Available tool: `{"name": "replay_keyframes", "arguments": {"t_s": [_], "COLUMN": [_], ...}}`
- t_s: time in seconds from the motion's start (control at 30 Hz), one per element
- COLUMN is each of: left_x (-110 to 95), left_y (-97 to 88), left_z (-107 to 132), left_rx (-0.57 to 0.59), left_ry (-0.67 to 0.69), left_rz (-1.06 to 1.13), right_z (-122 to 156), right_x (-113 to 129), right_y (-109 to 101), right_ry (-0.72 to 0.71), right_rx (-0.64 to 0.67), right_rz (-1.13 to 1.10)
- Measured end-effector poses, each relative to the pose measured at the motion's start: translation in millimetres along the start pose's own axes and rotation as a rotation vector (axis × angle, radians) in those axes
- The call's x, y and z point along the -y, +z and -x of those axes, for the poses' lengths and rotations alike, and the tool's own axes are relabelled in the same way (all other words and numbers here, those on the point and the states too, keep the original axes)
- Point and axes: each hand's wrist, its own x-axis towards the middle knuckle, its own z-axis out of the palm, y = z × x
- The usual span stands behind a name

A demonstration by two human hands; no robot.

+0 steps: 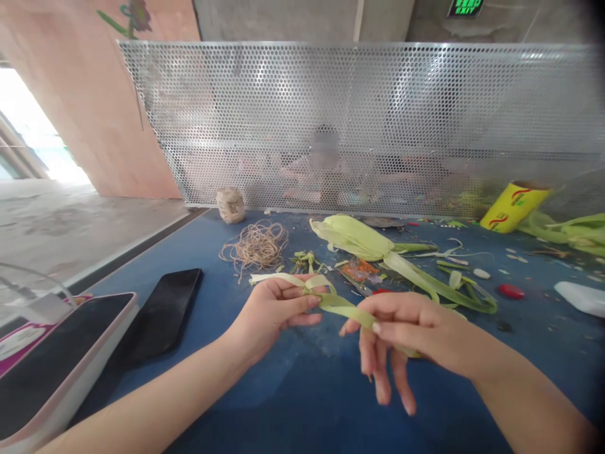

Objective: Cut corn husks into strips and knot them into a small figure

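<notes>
Near the middle of the blue table, my left hand (pixel 278 302) is closed, pinching strips of pale green corn husk (pixel 344 308) where they meet in a small knot or fold. One strip end sticks out past my left fingers. My right hand (pixel 406 334) pinches the same husk strip further along between thumb and forefinger, its other fingers hanging loose. The strip runs taut between both hands, above the table. Just beyond them lies an ear of corn in its husk (pixel 352 236), with long leaves trailing right. Part of the strip is hidden under my right hand.
A tangle of twine (pixel 258 246) and a twine-coloured roll (pixel 230 205) lie at the back left. Black phone (pixel 163 309) and a pink-edged device (pixel 61 359) are at left. A yellow tube (pixel 515 206), red object (pixel 511 291) and white object (pixel 581 297) sit right. A perforated metal screen (pixel 283 113) stands behind.
</notes>
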Motion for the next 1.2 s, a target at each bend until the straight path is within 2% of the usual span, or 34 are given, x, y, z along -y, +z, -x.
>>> {"name": "replay_keyframes", "arguments": {"t_s": [0.07, 0.13, 0.2, 0.33, 0.4, 0.5, 0.53, 0.6, 0.73, 0.8, 1.0, 1.2], "left_x": [0, 0, 1, 2, 3, 3, 3, 2, 4, 5, 7, 8], "left_y": [0.6, 1.2, 1.7, 1.5, 1.2, 0.9, 0.9, 0.9, 0.1, -0.5, 0.3, 1.8], "left_z": [0, 0, 1, 1, 2, 2, 3, 4, 4, 3, 2, 3], "left_rx": [-0.001, 0.002, 0.010, 0.025, 0.035, 0.076, 0.090, 0.105, 0.114, 0.120, 0.163, 0.256], "left_ry": [-0.013, -0.023, -0.042, -0.079, -0.082, -0.083, -0.082, -0.077, -0.082, -0.081, -0.039, 0.010], "left_rz": [0.020, 0.038, 0.048, 0.059, 0.071, 0.062, 0.053, 0.042, 0.026, 0.014, -0.101, -0.241], "right_z": [0, -1, -4, -14, -20, -26, -27, -27, -27, -27, -24, -20], "right_x": [1, 0, -2, -17, -25, -31, -30, -27, -24, -25, -24, -20], "right_y": [-2, -3, -2, 0, -1, -3, -3, -3, -1, -1, -5, -11], "right_ry": [-0.090, -0.151, -0.204, -0.290, -0.330, -0.579, -0.662, -0.717, -0.623, -0.622, -0.631, -0.542], "right_rx": [-0.014, -0.037, -0.112, -0.385, -0.448, -0.468, -0.473, -0.486, -0.462, -0.446, -0.500, -0.440], "right_rz": [0.029, 0.161, 0.399, 0.973, 1.244, 1.436, 1.441, 1.387, 1.184, 1.130, 1.173, 1.089]}}
